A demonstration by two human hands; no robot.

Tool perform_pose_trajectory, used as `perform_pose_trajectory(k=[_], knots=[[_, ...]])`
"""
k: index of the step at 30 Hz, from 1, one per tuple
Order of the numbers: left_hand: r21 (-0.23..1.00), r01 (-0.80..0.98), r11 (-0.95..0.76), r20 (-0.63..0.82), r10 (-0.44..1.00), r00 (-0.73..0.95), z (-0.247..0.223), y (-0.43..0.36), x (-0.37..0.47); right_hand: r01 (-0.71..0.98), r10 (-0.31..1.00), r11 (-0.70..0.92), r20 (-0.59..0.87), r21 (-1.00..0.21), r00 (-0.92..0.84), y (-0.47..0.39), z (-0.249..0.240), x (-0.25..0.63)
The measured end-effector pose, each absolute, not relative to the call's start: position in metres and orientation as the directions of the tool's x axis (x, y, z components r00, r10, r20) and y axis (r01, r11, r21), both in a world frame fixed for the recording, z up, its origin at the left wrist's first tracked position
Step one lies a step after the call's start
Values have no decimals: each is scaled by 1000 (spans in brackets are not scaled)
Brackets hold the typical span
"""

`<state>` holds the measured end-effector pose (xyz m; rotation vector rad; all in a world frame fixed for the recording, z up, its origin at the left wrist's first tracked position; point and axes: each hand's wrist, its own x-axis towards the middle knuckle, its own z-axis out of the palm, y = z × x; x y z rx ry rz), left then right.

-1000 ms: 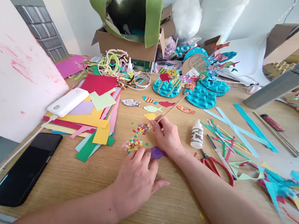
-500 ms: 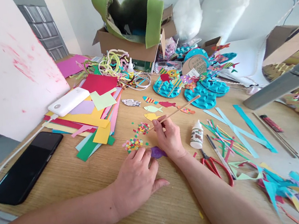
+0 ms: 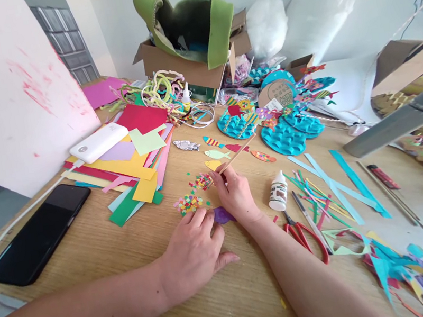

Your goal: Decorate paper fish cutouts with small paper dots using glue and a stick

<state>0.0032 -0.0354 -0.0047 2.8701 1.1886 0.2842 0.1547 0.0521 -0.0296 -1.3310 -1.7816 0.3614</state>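
Pinched between the fingers of my right hand (image 3: 235,193) is a thin wooden stick (image 3: 239,152), slanting up to the right. Its lower tip is close to a small heap of tiny cut paper bits (image 3: 203,181). My left hand (image 3: 196,244) lies on the table with its thumb stretched out, fingertips at the edge of a purple paper shape (image 3: 223,215). This shape is partly hidden between both hands. Just beyond the left fingers is a heap of colourful paper dots (image 3: 189,203). A yellow paper fish (image 3: 212,164) lies behind the right hand.
To the right are a white glue bottle (image 3: 278,192), red-handled scissors (image 3: 307,240), paper strips (image 3: 316,198) and scraps (image 3: 418,275). Coloured paper (image 3: 147,187), a power bank (image 3: 99,143) and a phone (image 3: 39,234) lie left. Blue egg-tray pieces (image 3: 284,139) and a grey bottle (image 3: 394,121) stand farther back.
My right hand has drawn slightly left, and the stick's upper end has swung left and now points more steeply away. My left hand and the purple paper have stayed put.
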Motion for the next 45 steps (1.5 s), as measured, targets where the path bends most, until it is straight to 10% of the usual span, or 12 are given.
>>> perform_pose_trajectory(k=[45], knots=[[128, 681, -721, 192, 692, 696, -2, -33, 3, 421, 912, 265, 367, -868, 184, 0, -13, 166]])
